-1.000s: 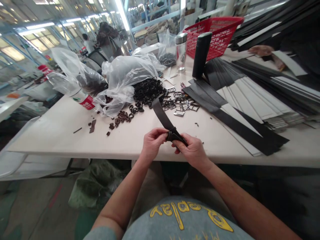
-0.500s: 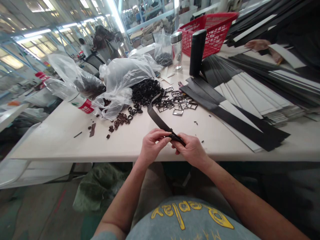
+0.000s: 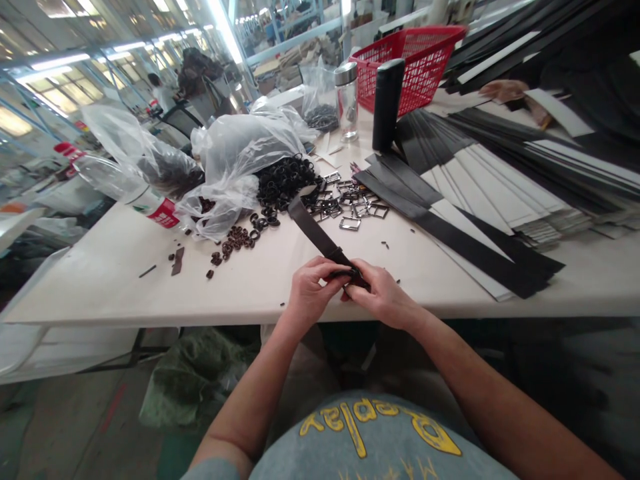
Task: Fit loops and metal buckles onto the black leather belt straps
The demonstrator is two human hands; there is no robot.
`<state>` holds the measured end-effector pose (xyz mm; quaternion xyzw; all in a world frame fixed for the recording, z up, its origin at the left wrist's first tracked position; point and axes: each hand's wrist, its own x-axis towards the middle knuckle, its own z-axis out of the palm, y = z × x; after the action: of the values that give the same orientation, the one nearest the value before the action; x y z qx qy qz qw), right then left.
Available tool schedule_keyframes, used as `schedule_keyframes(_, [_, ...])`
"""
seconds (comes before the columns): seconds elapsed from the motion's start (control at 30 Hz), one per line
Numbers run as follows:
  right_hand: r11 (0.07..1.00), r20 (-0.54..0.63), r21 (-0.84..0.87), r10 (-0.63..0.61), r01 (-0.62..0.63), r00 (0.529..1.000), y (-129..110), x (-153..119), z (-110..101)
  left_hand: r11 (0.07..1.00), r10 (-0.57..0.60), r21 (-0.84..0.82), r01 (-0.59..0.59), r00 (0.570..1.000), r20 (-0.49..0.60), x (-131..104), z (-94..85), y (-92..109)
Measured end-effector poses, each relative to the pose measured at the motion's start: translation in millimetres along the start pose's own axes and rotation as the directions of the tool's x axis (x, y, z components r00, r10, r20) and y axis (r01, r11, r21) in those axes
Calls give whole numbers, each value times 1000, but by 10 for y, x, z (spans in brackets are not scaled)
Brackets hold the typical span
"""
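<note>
A dark leather belt strap [image 3: 315,229] curves up from my hands, its far end lying toward the pile of black loops [image 3: 287,179]. My right hand [image 3: 384,295] is closed round the strap's near end, thumb along the top. Beside it, my left hand [image 3: 313,288] pinches at the same end; the fingers hide most of what they grip. A narrow band crosses the strap just ahead of my fingers. Past the strap lie several metal buckles [image 3: 350,223], and small brown loops [image 3: 235,241] are scattered to the left.
Black and white strips [image 3: 480,190] are stacked at the right, near another person's hand [image 3: 505,91]. A black flask [image 3: 388,105], a glass bottle [image 3: 347,107] and a red basket [image 3: 425,67] stand behind. Plastic bags [image 3: 250,150] and a plastic bottle [image 3: 155,205] are at left.
The strap has turned to show more of its broad face. My left fingertips have shifted a little to the right along its end. The whole view has drifted slightly.
</note>
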<state>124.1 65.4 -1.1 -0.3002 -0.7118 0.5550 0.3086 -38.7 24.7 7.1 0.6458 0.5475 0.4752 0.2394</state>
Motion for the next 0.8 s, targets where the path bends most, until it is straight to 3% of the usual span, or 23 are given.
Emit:
schedule_keyframes(0.1, [995,-23,104,11,-9,1000,-5,1,-4,999,-42,-11,42,999,-17,-16,11,22])
schedule_keyframes(0.3, [979,-87,205,32,-14,996,60,13,17,952,-156,-261,157,987,27,-143,46,-54])
schedule_keyframes(0.53, [964,-106,260,80,-50,991,68,-14,35,867,-313,-446,220,939,-145,-152,198,-60])
schedule_keyframes(0.8, [970,-217,245,41,14,975,26,-6,75,735,-432,-613,290,897,-93,-111,276,-19])
